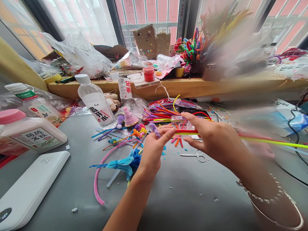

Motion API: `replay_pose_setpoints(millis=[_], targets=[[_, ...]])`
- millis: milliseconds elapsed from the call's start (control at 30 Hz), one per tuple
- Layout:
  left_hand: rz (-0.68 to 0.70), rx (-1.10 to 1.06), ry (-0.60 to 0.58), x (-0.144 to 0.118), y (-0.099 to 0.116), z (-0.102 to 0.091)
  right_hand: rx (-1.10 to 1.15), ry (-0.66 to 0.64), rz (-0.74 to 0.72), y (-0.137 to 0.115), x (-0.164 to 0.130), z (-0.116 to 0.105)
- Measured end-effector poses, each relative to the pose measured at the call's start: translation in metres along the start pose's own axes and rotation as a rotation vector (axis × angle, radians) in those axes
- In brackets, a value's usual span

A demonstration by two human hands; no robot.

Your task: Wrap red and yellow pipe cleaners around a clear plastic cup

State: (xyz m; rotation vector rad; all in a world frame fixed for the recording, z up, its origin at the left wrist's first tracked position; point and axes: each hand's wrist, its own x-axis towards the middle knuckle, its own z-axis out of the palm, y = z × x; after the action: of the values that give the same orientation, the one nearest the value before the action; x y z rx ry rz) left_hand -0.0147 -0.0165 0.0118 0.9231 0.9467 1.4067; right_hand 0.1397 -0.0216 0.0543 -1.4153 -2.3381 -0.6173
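Near the middle of the frame the left hand [155,144] and the right hand [211,139] meet above the grey desk [183,195]. Both are closed on a thin bundle of fuzzy pipe cleaners, red and yellow-green [190,131], which runs level from between the left fingertips, under the right thumb, and out toward the right edge of the frame, where it blurs into a long yellow-green streak. The left thumb and forefinger pinch its near end; the right fingers wrap over it from above. A small purple twisted pipe cleaner piece [155,130] seems to rest against the left fingers, though the view is too soft there to be sure.

Just behind the hands lies a loose heap of many-coloured pipe cleaners in a clear plastic wrapper [168,110]. Below the right hand, apart from it, a small pair of silver scissors [197,156] lies flat on the desk. Left of the left wrist sit a blue tasselled pipe cleaner figure [121,163] and a long pink pipe cleaner loop [96,183]. Further left, a clear plastic water bottle with a white cap [95,101] stands upright, and a white flat power bank [29,189] fills the lower left corner.
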Motion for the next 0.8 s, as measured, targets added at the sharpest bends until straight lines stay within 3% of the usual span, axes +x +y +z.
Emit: replay_pose_setpoints(millis=[400, 567, 800], targets=[[0.176, 0.092, 0.015, -0.0043, 0.0021, 0.0031, 0.054, -0.024, 0.018, 0.0033, -0.0025, 0.0001], [0.177, 0.173, -0.058, -0.0073, 0.0035, 0.0054, 0.066, -0.014, 0.032, 0.0031, -0.0019, 0.0000], [0.152, 0.258, -0.027, -0.0085, 0.0019, 0.0041, 0.081, -0.021, -0.007, 0.0005, -0.0011, 0.0031]])
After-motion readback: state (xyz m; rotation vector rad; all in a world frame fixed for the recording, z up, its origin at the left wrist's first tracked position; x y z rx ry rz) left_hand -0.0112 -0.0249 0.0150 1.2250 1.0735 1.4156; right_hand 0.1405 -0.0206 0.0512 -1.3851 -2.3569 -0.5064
